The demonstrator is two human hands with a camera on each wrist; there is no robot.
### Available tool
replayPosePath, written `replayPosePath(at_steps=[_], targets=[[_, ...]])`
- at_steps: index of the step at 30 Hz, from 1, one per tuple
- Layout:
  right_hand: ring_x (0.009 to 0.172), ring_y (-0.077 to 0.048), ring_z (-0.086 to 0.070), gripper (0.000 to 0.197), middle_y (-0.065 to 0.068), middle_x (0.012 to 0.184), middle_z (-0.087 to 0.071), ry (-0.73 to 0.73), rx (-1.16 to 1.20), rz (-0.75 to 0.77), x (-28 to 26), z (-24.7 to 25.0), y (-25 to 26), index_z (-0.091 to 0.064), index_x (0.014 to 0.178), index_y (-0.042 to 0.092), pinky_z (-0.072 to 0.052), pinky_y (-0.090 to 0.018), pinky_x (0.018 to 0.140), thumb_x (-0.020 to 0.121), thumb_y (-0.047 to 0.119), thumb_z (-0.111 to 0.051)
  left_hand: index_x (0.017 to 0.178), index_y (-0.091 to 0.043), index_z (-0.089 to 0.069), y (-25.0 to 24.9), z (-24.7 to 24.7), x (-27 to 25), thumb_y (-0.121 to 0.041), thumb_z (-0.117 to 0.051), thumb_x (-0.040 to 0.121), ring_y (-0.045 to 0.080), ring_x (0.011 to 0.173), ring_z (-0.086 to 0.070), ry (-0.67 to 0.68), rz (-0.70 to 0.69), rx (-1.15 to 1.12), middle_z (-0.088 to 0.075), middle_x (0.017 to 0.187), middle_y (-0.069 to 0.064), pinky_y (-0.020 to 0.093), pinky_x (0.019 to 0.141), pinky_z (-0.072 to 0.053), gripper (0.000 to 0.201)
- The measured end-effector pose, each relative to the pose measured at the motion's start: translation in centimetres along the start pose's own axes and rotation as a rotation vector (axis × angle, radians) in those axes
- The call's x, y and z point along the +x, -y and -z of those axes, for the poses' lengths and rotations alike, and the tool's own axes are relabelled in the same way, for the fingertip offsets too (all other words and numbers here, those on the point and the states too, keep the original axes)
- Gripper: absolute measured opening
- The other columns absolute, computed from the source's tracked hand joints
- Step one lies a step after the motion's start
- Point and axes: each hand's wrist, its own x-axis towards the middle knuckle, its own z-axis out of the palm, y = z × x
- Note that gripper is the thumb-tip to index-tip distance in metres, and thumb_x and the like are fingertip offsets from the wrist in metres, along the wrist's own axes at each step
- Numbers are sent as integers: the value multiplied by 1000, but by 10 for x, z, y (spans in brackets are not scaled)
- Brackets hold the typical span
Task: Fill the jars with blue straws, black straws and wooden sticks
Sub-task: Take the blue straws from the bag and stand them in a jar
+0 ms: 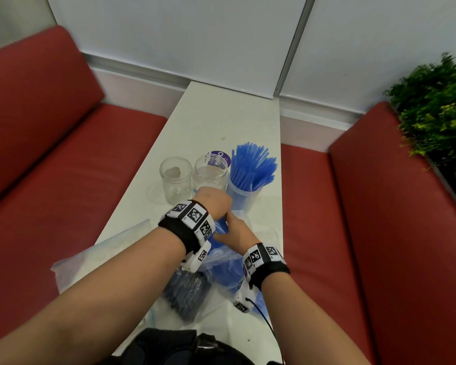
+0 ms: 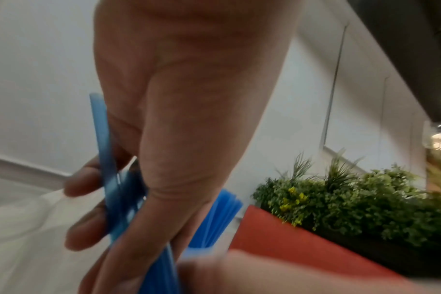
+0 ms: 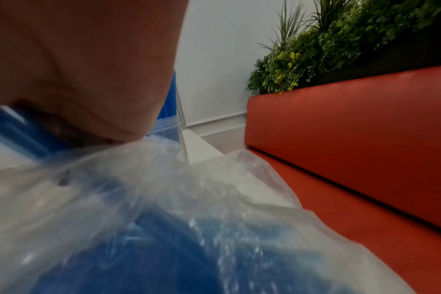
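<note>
Straws (image 2: 113, 191) half hidden in left hand (image 2: 179, 119)

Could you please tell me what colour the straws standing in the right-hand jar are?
Blue straws, clearest in the head view.

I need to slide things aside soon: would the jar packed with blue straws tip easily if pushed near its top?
Probably yes. The jar is narrow, and its blue straws fan out well above the rim, so a high push may tip it. It looks like light plastic, so pushed low it would likely slide on the smooth table.
</note>
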Motion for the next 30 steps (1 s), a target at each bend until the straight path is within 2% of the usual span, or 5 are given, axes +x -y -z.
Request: replayPosePath(at_steps=[5,12,17,26,30], targets=[[43,2,-44,46,12,43,-47,-256,173,7,0,-11,3,-39,58,31,-29,-15,52,91,12,-64,99,-5,-66,0,32,-21,-2,-56,93,22,81,-54,-84,-6,54,-60,88,3,35,73,-47,12],[44,-15,-53,46,-2,43,-55,-380,608,37,-6,-1,25,-54,57,13,-47,-20,57,94,36,-68,62,-23,-60,21,83,-61,-78,-32,88,9,56,-51,-657,-94,-174,-57,58,-8,32,72,-32,67],[38,-14,-44,32,-3,45,-45,-395,714,112,-9,29,66,-49,63,11,-39,-24,42,91,14,-65,62,-14,-52,18,90,-66,-73,-26,94,16,55,-50,-671,-114,-342,-52,55,-2,30,53,-34,72],[40,-13,-39,43,5,47,-42,-407,762,247,-34,94,104,-53,54,26,-36,-25,43,92,33,-72,114,-16,-72,37,92,-63,-52,-33,104,5,103,-69,-911,-318,-1684,-76,105,-5,28,99,-50,54],[41,-15,-38,43,3,49,-41,-466,872,318,-48,134,124,-52,54,28,-38,-26,43,90,31,-75,104,-7,-73,43,62,-42,-46,-36,105,17,90,-74,-578,-67,-1904,-77,95,6,31,84,-56,54]])
